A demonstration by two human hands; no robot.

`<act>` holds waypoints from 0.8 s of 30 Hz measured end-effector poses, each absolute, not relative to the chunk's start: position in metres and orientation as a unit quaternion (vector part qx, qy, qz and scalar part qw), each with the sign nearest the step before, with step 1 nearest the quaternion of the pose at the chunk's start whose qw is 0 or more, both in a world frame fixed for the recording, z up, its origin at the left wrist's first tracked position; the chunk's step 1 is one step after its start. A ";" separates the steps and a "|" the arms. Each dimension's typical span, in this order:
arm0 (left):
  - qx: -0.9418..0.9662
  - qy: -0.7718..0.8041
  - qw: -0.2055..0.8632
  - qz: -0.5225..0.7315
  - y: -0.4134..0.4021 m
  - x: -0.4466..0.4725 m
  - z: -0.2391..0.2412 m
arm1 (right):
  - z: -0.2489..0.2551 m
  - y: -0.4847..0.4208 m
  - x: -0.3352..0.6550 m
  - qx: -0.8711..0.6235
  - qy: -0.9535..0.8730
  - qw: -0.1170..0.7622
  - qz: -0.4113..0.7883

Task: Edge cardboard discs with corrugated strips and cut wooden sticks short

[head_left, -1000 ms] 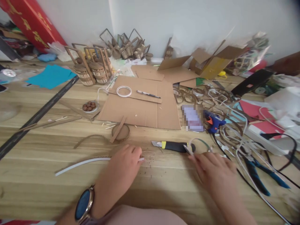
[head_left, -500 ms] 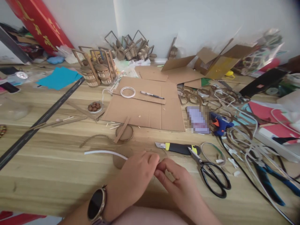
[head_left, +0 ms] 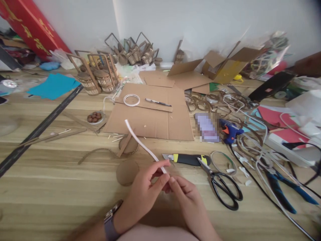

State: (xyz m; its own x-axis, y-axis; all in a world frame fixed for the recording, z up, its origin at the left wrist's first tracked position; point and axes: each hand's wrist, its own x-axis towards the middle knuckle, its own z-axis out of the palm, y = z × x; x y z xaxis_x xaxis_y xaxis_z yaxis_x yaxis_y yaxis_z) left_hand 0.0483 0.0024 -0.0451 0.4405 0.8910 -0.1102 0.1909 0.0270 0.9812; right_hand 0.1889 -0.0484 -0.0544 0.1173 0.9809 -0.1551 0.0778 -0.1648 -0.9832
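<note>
Evidently left hand [head_left: 145, 183] and right hand [head_left: 188, 194] pinch a white strip [head_left: 143, 145], near end hidden.

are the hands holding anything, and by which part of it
A white strip, pinched close to its near end by the left hand; the right hand is at that end, its grip unclear.

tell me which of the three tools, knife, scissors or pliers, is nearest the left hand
The utility knife: its blade lies just beyond the left hand, which holds the white strip. The scissors and blue-handled pliers lie farther right.
</note>
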 end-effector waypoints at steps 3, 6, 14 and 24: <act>0.563 0.453 0.612 0.323 0.006 0.050 -0.044 | -0.056 -0.059 0.209 -0.618 -0.556 0.385 0.401; 0.549 0.430 0.634 0.334 0.008 0.047 -0.044 | -0.068 -0.079 0.259 -0.676 -0.643 0.312 0.180; 0.596 0.364 0.650 0.298 0.007 0.039 -0.049 | -0.098 -0.118 0.344 -0.738 -0.653 0.164 -0.050; 0.564 0.402 0.617 0.374 0.010 0.040 -0.043 | -0.088 -0.109 0.362 -0.720 -0.677 0.152 0.001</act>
State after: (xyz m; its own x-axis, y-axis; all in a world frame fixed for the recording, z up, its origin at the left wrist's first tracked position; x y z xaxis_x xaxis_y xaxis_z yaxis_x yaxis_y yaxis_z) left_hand 0.0396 0.0097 -0.0432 0.3964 0.9151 -0.0738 -0.0088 0.0841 0.9964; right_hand 0.3616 -0.1094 -0.0877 0.0837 0.9752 0.2050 0.9746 -0.0373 -0.2208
